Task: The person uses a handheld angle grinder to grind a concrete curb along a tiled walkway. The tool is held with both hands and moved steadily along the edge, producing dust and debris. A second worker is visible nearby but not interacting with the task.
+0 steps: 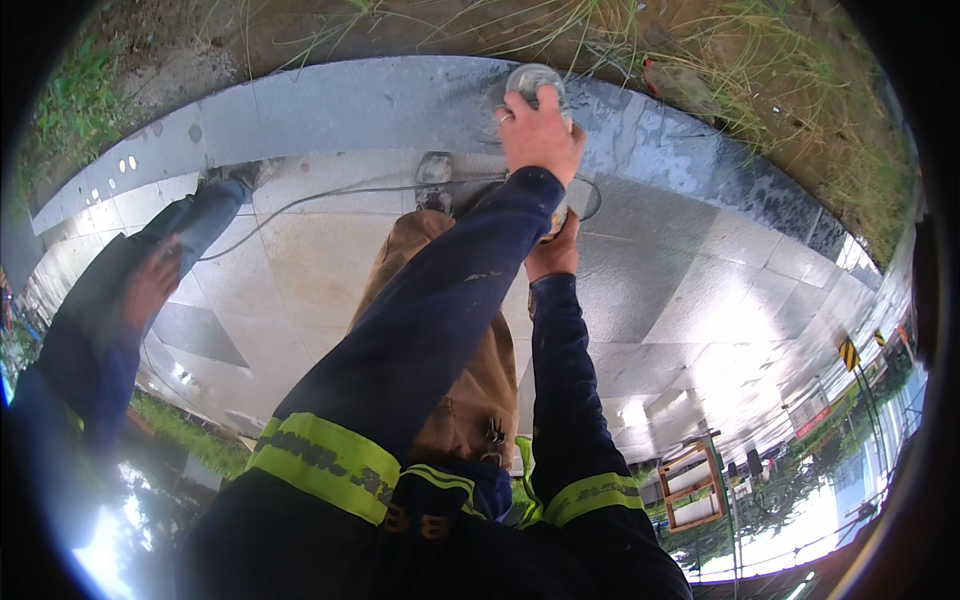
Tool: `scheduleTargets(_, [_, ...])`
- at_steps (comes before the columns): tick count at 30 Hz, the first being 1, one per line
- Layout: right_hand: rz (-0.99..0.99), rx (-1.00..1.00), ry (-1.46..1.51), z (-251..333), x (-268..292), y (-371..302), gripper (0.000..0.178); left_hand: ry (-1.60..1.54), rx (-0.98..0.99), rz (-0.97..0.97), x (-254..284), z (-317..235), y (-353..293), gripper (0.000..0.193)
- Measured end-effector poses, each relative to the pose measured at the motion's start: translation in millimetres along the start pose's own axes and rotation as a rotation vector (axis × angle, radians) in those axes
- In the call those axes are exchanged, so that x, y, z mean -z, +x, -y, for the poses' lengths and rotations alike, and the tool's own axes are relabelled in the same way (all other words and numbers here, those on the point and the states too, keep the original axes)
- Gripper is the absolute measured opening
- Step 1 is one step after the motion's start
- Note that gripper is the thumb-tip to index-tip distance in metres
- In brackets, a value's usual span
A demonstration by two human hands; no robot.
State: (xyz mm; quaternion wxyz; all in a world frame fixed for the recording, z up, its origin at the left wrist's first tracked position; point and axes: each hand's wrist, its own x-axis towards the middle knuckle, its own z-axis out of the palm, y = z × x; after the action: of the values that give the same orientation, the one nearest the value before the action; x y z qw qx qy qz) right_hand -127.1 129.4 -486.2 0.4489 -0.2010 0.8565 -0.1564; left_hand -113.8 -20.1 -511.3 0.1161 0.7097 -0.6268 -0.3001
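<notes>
My left hand [541, 137] is wrapped over the front of a corded power tool that looks like an angle grinder, a ring on one finger. The tool's round, greyish head [537, 78] shows just beyond my fingers, over the grey stone edging [370, 95]. Nearer to me, my right hand [556, 252] grips the tool's body, most of which my left wrist and sleeve hide. A dark cord [300, 203] loops out beside my hands and runs left across the paving.
My shoe [434, 172] stands by the edging. At left another person's dark trouser leg [190, 225], shoe [228, 190] and blurred hand [155, 280] are close by. Wet, shiny paving tiles [640, 290] lie around me. Soil and long grass [720, 50] border the edging's far side.
</notes>
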Motion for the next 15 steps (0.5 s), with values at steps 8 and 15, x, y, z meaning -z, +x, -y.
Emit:
scheduleTargets(8, [-0.014, -0.004, -0.036, 6.0, 1.0, -7.7, 0.082, 0.018, -0.048, -0.010, 1.1, 5.0, -1.9, 0.055])
scheduleTargets(15, [-0.024, 0.099, 0.184, -25.6, -16.4, 13.2, 0.080, 0.006, -0.010, 0.092, -1.6, -4.7, 1.5, 0.060])
